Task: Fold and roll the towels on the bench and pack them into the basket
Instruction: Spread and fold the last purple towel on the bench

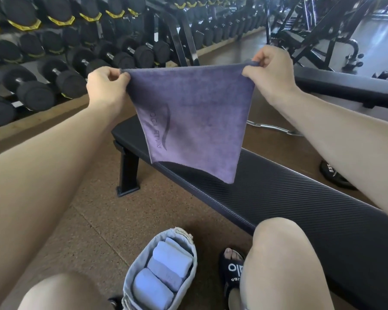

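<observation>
While the left hand (106, 86) and right hand (272, 73) pinch their fingers shut on its top corners, the purple towel (193, 121) hangs soft, light and floppy above the table (300, 198).

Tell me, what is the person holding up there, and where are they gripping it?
A purple towel, held up over the bench. The left hand pinches one top corner and the right hand the other, so it hangs spread between them.
</observation>
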### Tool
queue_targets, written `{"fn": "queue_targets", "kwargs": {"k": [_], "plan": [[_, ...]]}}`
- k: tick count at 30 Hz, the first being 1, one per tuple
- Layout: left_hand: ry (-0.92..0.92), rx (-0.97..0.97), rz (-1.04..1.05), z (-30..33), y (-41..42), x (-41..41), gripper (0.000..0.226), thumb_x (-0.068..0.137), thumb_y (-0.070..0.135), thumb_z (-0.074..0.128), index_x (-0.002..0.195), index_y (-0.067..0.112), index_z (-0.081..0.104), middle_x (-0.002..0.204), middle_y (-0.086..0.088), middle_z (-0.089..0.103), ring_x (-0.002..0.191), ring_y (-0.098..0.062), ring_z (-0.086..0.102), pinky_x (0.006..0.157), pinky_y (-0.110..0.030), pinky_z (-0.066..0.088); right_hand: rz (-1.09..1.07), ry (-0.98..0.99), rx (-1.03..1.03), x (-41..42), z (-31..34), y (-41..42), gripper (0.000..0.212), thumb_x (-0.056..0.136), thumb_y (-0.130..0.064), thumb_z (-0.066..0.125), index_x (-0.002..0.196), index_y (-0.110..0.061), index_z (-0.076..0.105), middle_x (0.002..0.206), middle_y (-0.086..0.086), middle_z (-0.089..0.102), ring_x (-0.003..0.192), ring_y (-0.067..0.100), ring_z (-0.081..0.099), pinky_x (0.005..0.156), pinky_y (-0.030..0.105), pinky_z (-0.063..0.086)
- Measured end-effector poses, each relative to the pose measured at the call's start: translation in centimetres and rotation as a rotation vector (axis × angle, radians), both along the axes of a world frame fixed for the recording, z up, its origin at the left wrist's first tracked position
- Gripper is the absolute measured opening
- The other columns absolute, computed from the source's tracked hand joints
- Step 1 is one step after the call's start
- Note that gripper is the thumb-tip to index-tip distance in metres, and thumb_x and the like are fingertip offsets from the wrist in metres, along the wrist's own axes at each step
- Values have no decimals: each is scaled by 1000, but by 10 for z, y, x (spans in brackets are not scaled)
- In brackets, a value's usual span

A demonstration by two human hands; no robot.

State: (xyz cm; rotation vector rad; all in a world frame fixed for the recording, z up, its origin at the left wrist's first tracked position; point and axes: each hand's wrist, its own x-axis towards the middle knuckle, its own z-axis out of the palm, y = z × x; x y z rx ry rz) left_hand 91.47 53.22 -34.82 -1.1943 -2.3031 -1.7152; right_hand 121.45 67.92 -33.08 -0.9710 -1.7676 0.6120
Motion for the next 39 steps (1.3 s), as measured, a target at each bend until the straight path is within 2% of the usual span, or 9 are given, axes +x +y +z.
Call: {"fn": "queue_targets", "kwargs": {"k": [6, 12, 16, 21, 25, 29, 32, 37, 39], "plan": [[-78, 82, -50, 3, -10, -5, 9, 81, 29, 69, 82, 31, 60, 81, 6, 67, 78, -12, 64, 82, -37, 60, 66, 105, -65, 4, -4, -20, 28, 66, -11, 66, 59, -24, 43, 50, -13, 39, 50, 2, 33, 49, 18, 29], [-69, 213, -35, -7, -18, 1, 11, 86, 17, 63, 91, 25, 58, 76, 13, 59, 66, 5, 55, 64, -12, 47, 203, 191, -164, 6, -37, -63, 15, 68, -3, 64, 66, -8, 50, 51, -8, 39, 52, 7, 32, 45, 18, 28], [-66, 264, 3, 1, -13, 4, 21, 83, 15, 59, 84, 33, 50, 72, 14, 55, 61, 6, 52, 64, -13, 44, 301, 260, -218, 10, -38, -75, 26, 74, 2, 63, 63, -13, 44, 50, -3, 42, 43, 16, 38, 39, 19, 32], [-21, 71, -52, -19, 27, 20, 21, 84, 17, 57, 82, 35, 47, 73, 14, 56, 63, 2, 50, 59, -9, 42, 163, 230, -280, 35, -71, -51, 24, 81, -8, 68, 66, -12, 50, 53, -6, 49, 41, 17, 42, 37, 23, 35], [47, -94, -113, -63, 80, 40, 15, 83, 19, 63, 91, 27, 53, 87, 8, 62, 83, -8, 57, 75, -21, 47, 20, 76, -354, 70, -125, -14, 33, 90, -30, 72, 75, -3, 58, 59, 2, 57, 40, 18, 52, 41, 23, 40], [88, -231, -210, -119, 144, 70, 16, 88, 15, 65, 98, 20, 53, 87, 8, 59, 87, -11, 55, 67, -15, 39, -122, -107, -389, 104, -188, 29, 28, 86, -27, 75, 71, -10, 59, 57, 2, 62, 42, 12, 58, 46, 20, 43], [101, -279, -248, -153, 188, 84, 15, 89, 14, 64, 97, 20, 54, 83, 10, 57, 86, -11, 55, 74, -19, 40, -212, -262, -331, 119, -222, 58, 23, 83, -31, 76, 74, -14, 62, 66, -1, 65, 64, 18, 61, 57, 21, 42], [136, -349, -272, -190, 243, 87, 15, 88, 13, 63, 95, 22, 54, 89, 4, 63, 85, -12, 56, 74, -19, 39, -247, -347, -335, 128, -258, 91, 12, 80, -19, 71, 77, -14, 61, 71, 3, 63, 74, 24, 59, 69, 34, 48], [155, -398, -287, -203, 252, 86, 14, 87, 14, 63, 94, 23, 55, 89, 5, 64, 85, -11, 56, 74, -18, 38, -224, -367, -347, 129, -265, 94, 9, 78, -17, 70, 77, -13, 62, 72, 4, 63, 72, 22, 58, 67, 32, 48]]}}
